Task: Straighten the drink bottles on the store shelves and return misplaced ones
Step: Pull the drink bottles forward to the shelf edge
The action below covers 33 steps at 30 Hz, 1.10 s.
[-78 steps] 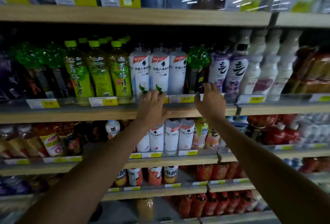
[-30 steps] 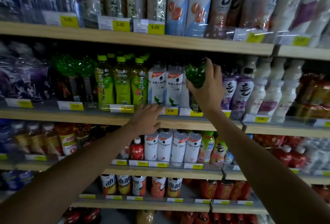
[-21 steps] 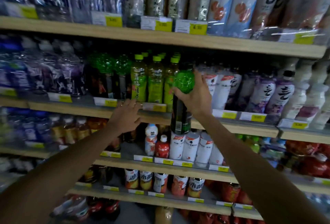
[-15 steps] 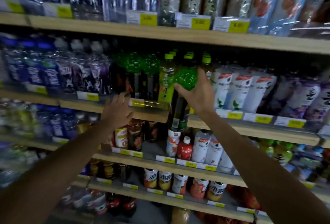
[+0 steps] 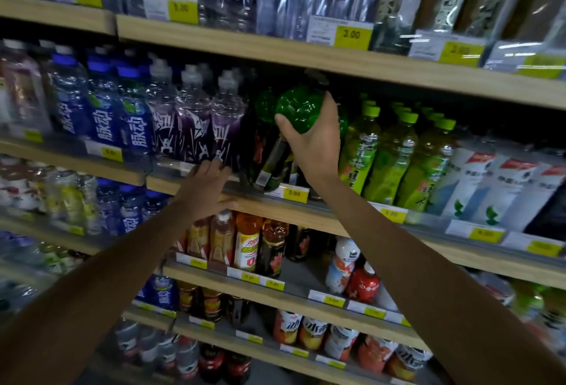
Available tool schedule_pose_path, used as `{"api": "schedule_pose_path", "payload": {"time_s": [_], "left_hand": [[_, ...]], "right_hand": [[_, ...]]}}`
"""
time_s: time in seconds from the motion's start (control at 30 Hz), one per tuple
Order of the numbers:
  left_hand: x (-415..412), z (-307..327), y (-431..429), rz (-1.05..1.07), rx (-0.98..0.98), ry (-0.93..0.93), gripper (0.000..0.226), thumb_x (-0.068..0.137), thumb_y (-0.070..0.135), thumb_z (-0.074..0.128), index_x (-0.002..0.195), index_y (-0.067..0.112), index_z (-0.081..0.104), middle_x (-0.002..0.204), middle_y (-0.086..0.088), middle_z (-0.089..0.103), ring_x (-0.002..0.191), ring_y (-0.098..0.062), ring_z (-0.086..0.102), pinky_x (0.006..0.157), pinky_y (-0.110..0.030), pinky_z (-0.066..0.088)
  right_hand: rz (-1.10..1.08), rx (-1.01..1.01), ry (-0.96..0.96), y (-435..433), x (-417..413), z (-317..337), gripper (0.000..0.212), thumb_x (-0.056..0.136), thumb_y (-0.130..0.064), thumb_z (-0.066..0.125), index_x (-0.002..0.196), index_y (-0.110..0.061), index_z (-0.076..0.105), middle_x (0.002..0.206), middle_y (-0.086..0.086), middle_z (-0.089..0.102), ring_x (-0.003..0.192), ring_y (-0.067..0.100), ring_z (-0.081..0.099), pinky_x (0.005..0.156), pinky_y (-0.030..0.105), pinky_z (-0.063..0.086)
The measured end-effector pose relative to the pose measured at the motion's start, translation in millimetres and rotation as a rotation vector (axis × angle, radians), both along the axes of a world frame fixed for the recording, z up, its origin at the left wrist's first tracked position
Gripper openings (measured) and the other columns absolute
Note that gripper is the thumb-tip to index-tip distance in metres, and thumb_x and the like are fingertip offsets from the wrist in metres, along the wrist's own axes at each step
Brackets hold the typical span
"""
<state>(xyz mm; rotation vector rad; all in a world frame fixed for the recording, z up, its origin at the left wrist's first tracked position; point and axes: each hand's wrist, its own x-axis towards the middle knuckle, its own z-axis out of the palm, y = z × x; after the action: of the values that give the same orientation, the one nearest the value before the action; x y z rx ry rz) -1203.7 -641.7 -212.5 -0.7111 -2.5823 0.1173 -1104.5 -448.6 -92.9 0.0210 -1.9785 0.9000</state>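
Bottles with blue labels [image 5: 104,121] and purple ones [image 5: 196,127] are standing in rows at the left. We are resting our left hand [image 5: 208,188] flat on the shelf edge [image 5: 337,219] below them, fingers straight, holding nothing. Our right hand [image 5: 315,145] is clamping round the green bottle [image 5: 298,108], which is tilting at the shelf front beside a matching one [image 5: 265,105]. We are judging this return nearly finished: standing it upright and releasing are remaining, and lower rows are looking mixed
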Motion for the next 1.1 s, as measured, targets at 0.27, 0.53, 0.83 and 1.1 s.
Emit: {"api": "schedule_pose_path", "payload": {"time_s": [0.27, 0.53, 0.83, 1.1], "left_hand": [[-9, 0, -4, -0.019, 0.021, -0.028, 0.080, 0.076, 0.066, 0.056, 0.132, 0.014, 0.032, 0.136, -0.012, 0.030, 0.124, -0.028, 0.028, 0.092, -0.040, 0.041], [-6, 0, -2, -0.019, 0.010, 0.001, 0.079, 0.078, 0.064, 0.056, 0.134, 0.013, 0.032, 0.137, -0.013, 0.031, 0.124, -0.028, 0.029, 0.094, -0.039, 0.040], [-5, 2, -2, -0.009, -0.018, 0.020, 0.079, 0.080, 0.063, 0.055, 0.135, 0.011, 0.031, 0.138, -0.015, 0.031, 0.124, -0.029, 0.031, 0.095, -0.040, 0.039], [-2, 1, 0, 0.008, -0.029, -0.001, 0.078, 0.081, 0.063, 0.052, 0.136, 0.013, 0.029, 0.142, -0.015, 0.027, 0.128, -0.029, 0.029, 0.100, -0.041, 0.036]], "right_hand": [[0.050, 0.017, -0.027, -33, -37, -9, 0.091, 0.082, -0.037, 0.071, 0.146, 0.001, 0.018, 0.147, 0.017, 0.030, 0.123, 0.017, 0.035, 0.093, 0.023, 0.037], [0.022, 0.150, -0.157, -41, -59, -19, 0.095, 0.080, -0.045, 0.071, 0.146, -0.002, 0.019, 0.148, 0.017, 0.031, 0.123, 0.030, 0.046, 0.080, 0.034, 0.048], [-0.056, 0.224, -0.147, -50, -71, -15, 0.079, 0.077, -0.044, 0.073, 0.131, -0.001, 0.034, 0.129, 0.014, 0.048, 0.100, 0.027, 0.058, 0.058, 0.029, 0.044], [-0.269, 0.422, -0.174, -49, -71, -12, 0.077, 0.078, -0.052, 0.067, 0.130, -0.003, 0.040, 0.131, 0.015, 0.040, 0.120, 0.026, 0.042, 0.072, 0.031, 0.052]]}}
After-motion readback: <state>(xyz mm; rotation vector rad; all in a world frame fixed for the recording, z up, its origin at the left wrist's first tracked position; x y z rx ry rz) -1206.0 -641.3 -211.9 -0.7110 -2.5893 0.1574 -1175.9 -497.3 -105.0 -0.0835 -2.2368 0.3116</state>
